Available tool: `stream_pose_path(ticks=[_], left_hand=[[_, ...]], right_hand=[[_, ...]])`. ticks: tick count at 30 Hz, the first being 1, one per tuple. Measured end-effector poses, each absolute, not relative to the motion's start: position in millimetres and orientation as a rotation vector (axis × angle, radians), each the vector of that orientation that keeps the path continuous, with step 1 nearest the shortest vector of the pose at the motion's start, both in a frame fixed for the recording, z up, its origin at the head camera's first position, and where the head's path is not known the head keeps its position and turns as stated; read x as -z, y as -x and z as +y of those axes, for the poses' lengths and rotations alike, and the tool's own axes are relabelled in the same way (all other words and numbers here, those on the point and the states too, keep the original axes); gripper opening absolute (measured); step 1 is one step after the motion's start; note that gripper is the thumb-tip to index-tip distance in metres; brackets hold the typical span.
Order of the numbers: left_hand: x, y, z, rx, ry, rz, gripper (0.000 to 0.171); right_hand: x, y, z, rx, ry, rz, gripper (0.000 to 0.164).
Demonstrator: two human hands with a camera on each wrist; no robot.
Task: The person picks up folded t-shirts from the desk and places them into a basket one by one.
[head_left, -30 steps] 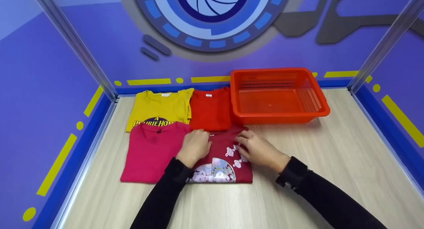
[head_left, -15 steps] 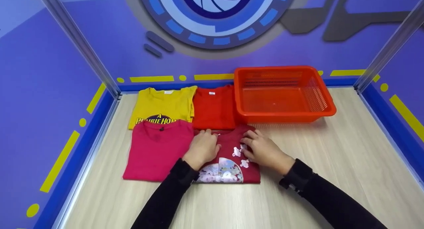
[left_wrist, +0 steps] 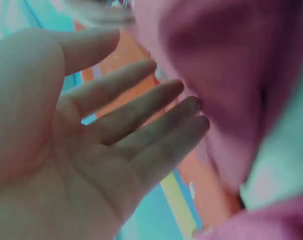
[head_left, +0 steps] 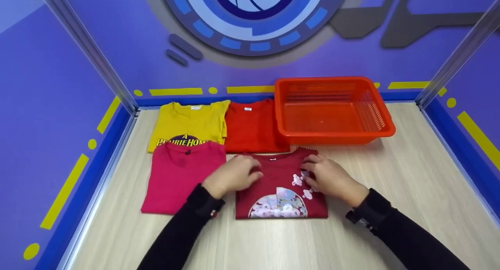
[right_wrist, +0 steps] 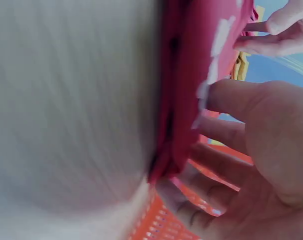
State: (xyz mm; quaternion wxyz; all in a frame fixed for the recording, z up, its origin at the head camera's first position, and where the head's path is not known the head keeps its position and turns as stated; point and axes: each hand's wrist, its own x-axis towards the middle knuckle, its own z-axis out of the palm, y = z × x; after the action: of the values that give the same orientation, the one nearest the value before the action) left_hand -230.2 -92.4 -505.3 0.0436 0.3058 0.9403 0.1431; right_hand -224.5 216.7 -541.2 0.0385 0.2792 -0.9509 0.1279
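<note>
A folded dark red T-shirt (head_left: 269,184) with a pale cartoon print lies in the front row on the table. My left hand (head_left: 236,175) is over its left edge; in the left wrist view that hand (left_wrist: 106,130) shows straight, spread fingers beside the cloth. At the upper right of the shirt, my right hand (head_left: 332,178) rests with its fingertips on the cloth. The right wrist view shows the fingers (right_wrist: 226,175) spread along the shirt's folded side (right_wrist: 186,90). Left of it lies a folded pink T-shirt (head_left: 183,176), partly covered by my left forearm.
Behind stand a folded yellow T-shirt (head_left: 191,123) with lettering and a folded bright red T-shirt (head_left: 252,129). A red-orange plastic basket (head_left: 332,139) sits at the back right, against the purple wall (head_left: 117,39). Bare wood-look tabletop (head_left: 398,176) extends right of the dark red shirt.
The dark red shirt has shifted right, away from the pink shirt, leaving a strip of table between them. My right hand moved right with it; my left hand has eased back off its middle.
</note>
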Motion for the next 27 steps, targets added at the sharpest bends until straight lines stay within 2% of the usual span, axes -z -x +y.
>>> stream_pose_path(ticks=[4, 11, 17, 21, 24, 27], left_hand=[[512.8, 238.0, -100.0, -0.265, -0.787, 3.066, 0.027], [531.0, 244.9, -91.6, -0.146, -0.695, 3.126, 0.034], [528.9, 246.6, -90.2, -0.114, -0.574, 3.169, 0.037], [527.5, 248.5, -88.4, -0.093, -0.626, 3.125, 0.032], [528.3, 252.0, -85.5, -0.125, -0.705, 3.082, 0.025], [529.7, 255.3, -82.9, -0.182, -0.733, 3.033, 0.021]], right_hand=[[534.3, 229.2, 223.8, -0.396, -0.728, -2.888, 0.033], [538.7, 239.5, 225.2, -0.33, -0.591, -3.011, 0.054], [541.6, 242.8, 222.0, -0.322, -0.566, -3.117, 0.057], [539.3, 244.1, 220.2, -0.331, -0.564, -3.145, 0.06], [538.8, 245.3, 219.3, -0.358, -0.587, -3.142, 0.056], [540.4, 246.5, 220.2, -0.41, -0.586, -3.143, 0.041]])
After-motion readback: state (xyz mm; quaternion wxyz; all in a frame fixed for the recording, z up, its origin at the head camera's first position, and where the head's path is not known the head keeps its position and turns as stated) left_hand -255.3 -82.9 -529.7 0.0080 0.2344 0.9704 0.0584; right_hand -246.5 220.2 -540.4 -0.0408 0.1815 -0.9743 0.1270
